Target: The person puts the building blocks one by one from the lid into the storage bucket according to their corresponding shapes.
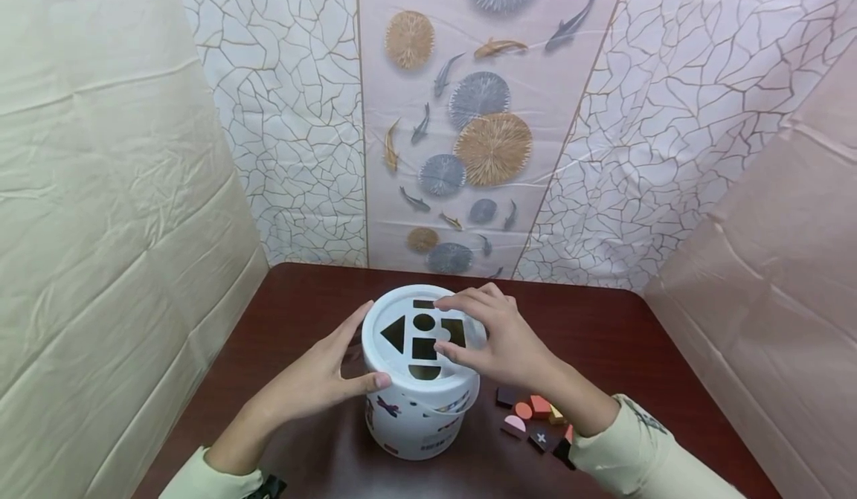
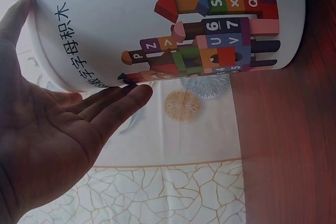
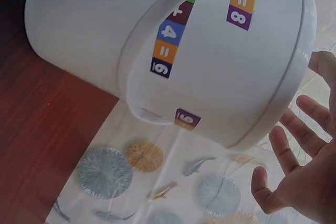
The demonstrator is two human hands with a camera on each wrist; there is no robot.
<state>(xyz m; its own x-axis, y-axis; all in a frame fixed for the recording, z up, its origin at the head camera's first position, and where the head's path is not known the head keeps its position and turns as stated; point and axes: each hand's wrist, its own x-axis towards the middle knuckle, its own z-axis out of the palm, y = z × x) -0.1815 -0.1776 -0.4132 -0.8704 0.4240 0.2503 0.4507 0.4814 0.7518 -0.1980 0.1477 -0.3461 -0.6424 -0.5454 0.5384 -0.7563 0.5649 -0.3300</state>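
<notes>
A white bucket (image 1: pixel 416 428) with printed block pictures stands upright on the table. Its white lid (image 1: pixel 395 361) has several dark shaped holes, among them a triangle, a circle and a square. My left hand (image 1: pixel 315 376) rests against the bucket's left side, thumb on the front rim and the other fingers stretched along the wall, as the left wrist view (image 2: pixel 52 135) also shows. Over the lid's right part hovers my right hand (image 1: pixel 502 335), fingers spread and nothing between them. In the right wrist view, a white handle (image 3: pixel 128 61) hangs against the bucket's side.
Right of the bucket, partly behind my right forearm, lie several loose blocks: a pink half-round (image 1: pixel 515 425), an orange round one (image 1: pixel 522 410), a red one (image 1: pixel 539 407) and a dark one with a plus sign (image 1: pixel 541 439). Patterned cloth walls (image 1: pixel 301 149) enclose the dark red table (image 1: pixel 321 291).
</notes>
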